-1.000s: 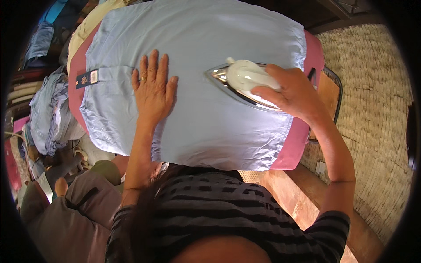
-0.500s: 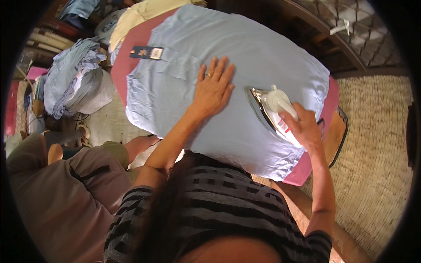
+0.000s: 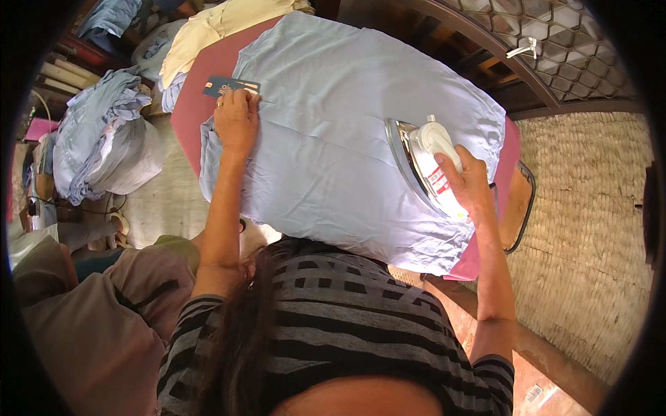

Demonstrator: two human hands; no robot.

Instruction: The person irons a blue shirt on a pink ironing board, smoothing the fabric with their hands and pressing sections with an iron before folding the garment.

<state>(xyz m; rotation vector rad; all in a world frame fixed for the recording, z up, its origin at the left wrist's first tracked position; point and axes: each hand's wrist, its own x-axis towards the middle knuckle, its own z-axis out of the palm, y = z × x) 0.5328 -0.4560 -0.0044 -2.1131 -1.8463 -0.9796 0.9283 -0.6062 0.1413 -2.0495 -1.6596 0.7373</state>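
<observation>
A light blue garment (image 3: 333, 104) lies spread over a dark pink ironing board (image 3: 194, 118), wrinkled along its near right edge. My right hand (image 3: 468, 180) is closed around the handle of a white iron (image 3: 427, 142). The iron rests on the right half of the cloth, its metal tip pointing to the far left. At the garment's left end my left hand (image 3: 237, 121) is closed, its curled fingers gripping the cloth. They partly cover a dark blue card tag (image 3: 220, 86), and the fingertips are hidden.
A heap of blue and white clothes (image 3: 104, 139) stands on the floor at the left. Cream cloth (image 3: 222, 28) lies beyond the board's far left end. A person's clothed legs (image 3: 118, 298) are at the lower left. A latticed door (image 3: 548, 55) borders the far right, above woven matting (image 3: 583, 208).
My left hand has gone from lying flat mid-garment to the tag at the left, and its fingers have curled. The iron stays in my right hand at nearly the same spot on the cloth.
</observation>
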